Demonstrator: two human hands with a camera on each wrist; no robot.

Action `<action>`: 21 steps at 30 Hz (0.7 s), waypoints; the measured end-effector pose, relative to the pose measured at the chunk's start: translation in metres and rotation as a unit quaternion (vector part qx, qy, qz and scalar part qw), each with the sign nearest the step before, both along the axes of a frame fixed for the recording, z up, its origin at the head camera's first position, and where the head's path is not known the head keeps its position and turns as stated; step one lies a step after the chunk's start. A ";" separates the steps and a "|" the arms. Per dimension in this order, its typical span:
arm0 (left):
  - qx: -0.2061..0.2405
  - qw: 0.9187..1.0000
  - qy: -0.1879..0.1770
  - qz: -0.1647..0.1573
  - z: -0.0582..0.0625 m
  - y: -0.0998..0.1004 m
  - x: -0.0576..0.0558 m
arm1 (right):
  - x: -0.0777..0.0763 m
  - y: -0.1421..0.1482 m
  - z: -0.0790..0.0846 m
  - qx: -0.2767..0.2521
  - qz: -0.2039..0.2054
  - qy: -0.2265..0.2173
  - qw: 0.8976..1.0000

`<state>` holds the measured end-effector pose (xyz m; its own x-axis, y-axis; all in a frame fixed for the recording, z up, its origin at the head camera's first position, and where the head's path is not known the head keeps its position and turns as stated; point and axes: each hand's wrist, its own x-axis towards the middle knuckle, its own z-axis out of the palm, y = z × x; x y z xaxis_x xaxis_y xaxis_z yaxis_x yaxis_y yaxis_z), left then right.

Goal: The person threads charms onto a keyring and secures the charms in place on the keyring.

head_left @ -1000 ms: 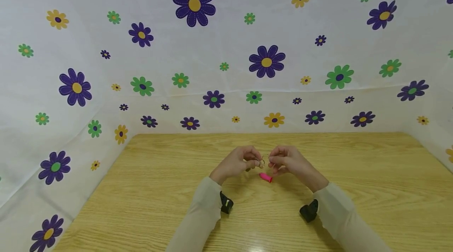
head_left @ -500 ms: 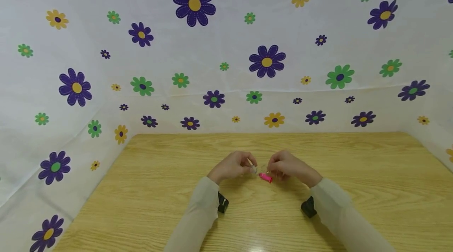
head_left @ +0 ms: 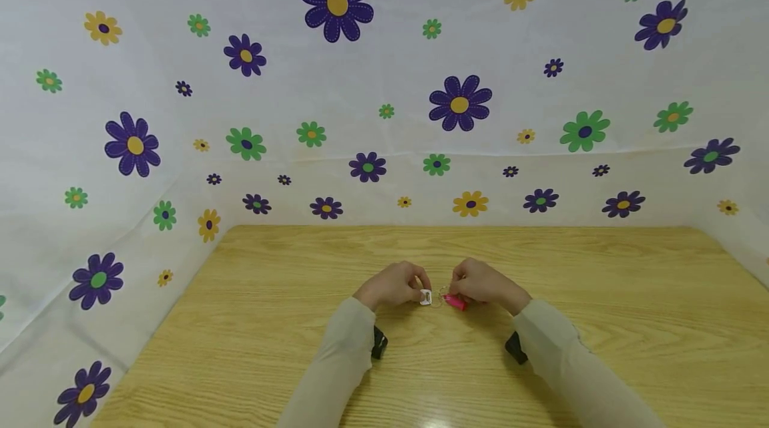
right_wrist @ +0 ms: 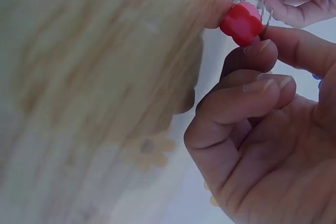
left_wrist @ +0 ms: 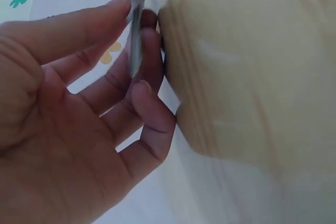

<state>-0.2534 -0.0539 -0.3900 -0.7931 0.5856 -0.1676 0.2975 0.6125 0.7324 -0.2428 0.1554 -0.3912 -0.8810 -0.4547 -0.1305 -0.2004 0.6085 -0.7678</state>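
In the head view my left hand [head_left: 396, 284] pinches a small flat silver-white tag [head_left: 426, 297] with a cut-out, low over the table. Its thin edge [left_wrist: 136, 43] shows between thumb and fingers in the left wrist view. My right hand [head_left: 485, 285] has its thumb and fingers on a small pink tube-shaped charm [head_left: 455, 302], whose end [right_wrist: 241, 23] looks like a four-lobed flower in the right wrist view. Thin wire rings [head_left: 442, 294] lie between the hands. How the rings link to the two pieces is too small to tell.
A wood-grain table [head_left: 288, 321] spreads under both arms. White cloth [head_left: 396, 61] with printed flowers stands behind it and along the sides. A black wrist camera [head_left: 379, 342] hangs at the left cuff and another black camera [head_left: 515, 348] at the right.
Both hands have come down towards the table. The right hand has moved from a thin ring onto the pink charm. The tag in the left hand now shows its flat face. The head view has shifted slightly.
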 end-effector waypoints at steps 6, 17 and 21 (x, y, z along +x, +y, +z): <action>0.002 1.000 -0.013 0.028 0.001 0.001 0.005 | 0.000 0.000 -0.001 0.009 -0.005 -0.018 1.000; -0.029 0.996 0.070 0.043 0.001 -0.022 0.012 | 0.009 0.034 -0.001 -0.009 -0.040 -0.016 0.999; -0.039 0.991 0.101 0.076 0.007 -0.048 0.024 | 0.023 0.067 0.002 -0.026 -0.058 -0.017 0.998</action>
